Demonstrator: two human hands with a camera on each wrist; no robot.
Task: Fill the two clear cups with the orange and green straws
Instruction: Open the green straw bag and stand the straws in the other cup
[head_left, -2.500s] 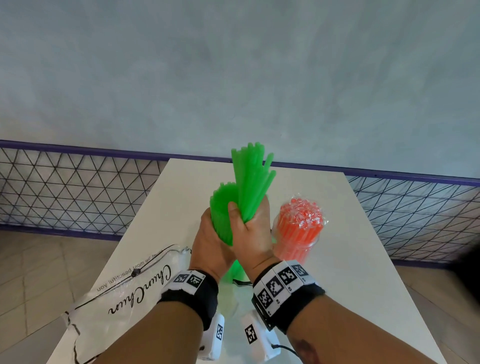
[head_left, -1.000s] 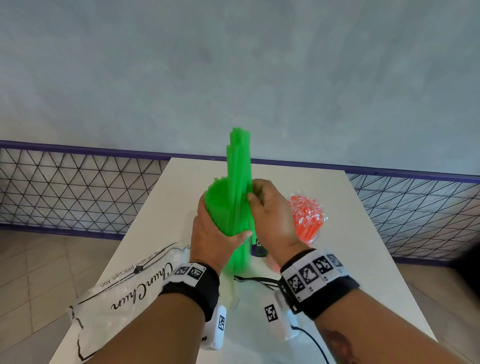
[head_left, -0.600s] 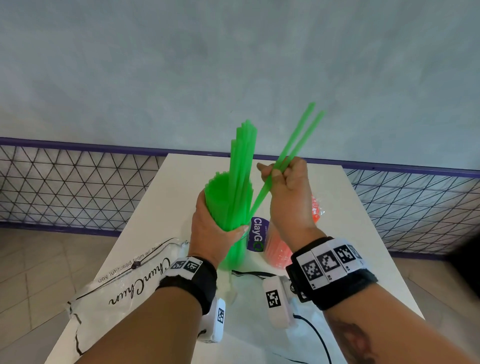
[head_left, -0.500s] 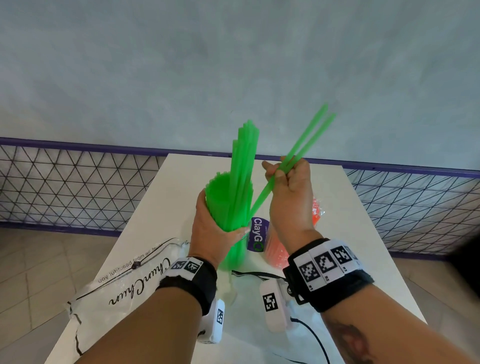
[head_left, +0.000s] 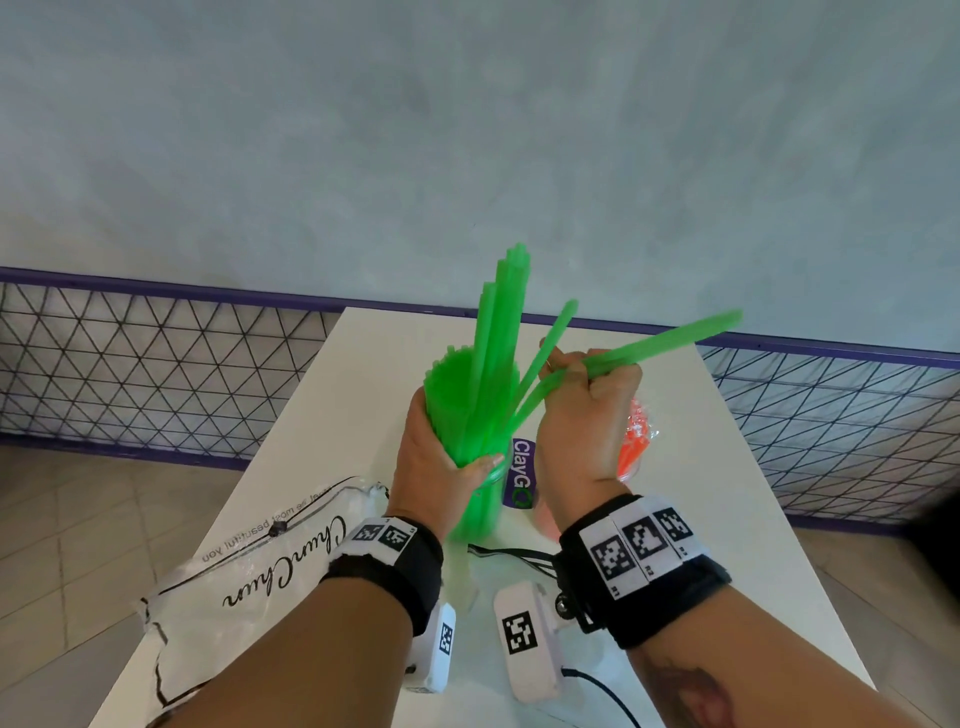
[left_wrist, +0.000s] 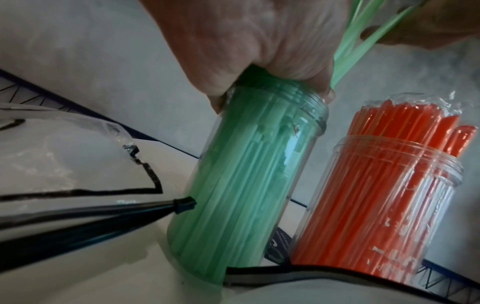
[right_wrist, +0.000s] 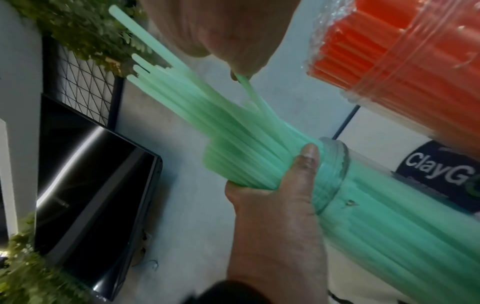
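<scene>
A thick bundle of green straws (head_left: 483, 395) stands in a clear cup (left_wrist: 246, 185) on the white table. My left hand (head_left: 436, 457) grips the bundle just above the cup's rim (right_wrist: 335, 174). To its right, my right hand (head_left: 587, 415) pinches a few green straws (head_left: 660, 340). They lean out to the right while their lower ends stay in the bundle. The second clear cup (left_wrist: 376, 216) stands right beside the first, full of orange straws (head_left: 636, 441) with plastic wrap over their tops.
A crumpled clear bag with black lettering (head_left: 249, 582) lies at the table's left front. A purple ClayGo sticker (head_left: 519, 473) and a black cable (head_left: 514, 553) lie by the cups. The table (head_left: 727, 519) is narrow, with wire mesh fencing (head_left: 156, 364) behind it.
My right hand let go of the whole bundle, pinched a few green straws and has tipped them lower to the right. My left hand keeps its grip.
</scene>
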